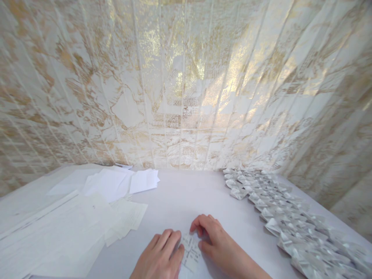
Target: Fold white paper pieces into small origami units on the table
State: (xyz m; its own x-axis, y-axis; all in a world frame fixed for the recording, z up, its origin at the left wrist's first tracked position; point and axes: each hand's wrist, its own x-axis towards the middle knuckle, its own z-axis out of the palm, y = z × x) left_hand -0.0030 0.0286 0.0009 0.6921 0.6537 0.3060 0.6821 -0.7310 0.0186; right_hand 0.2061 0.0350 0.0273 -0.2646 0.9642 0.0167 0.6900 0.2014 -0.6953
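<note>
A small printed sheet of paper (191, 254) lies on the white table (186, 193) at the near edge, between my two hands. My left hand (159, 257) rests flat on its left side, fingers together and pressing down. My right hand (213, 238) is curled, with thumb and fingertips pinching the paper's upper right part. The lower end of the paper runs out of view.
Loose white sheets (116, 184) and larger papers (58, 232) cover the left of the table. A long heap of folded paper pieces (290, 221) runs along the right side. A gold and white patterned wall (186, 85) stands right behind the table.
</note>
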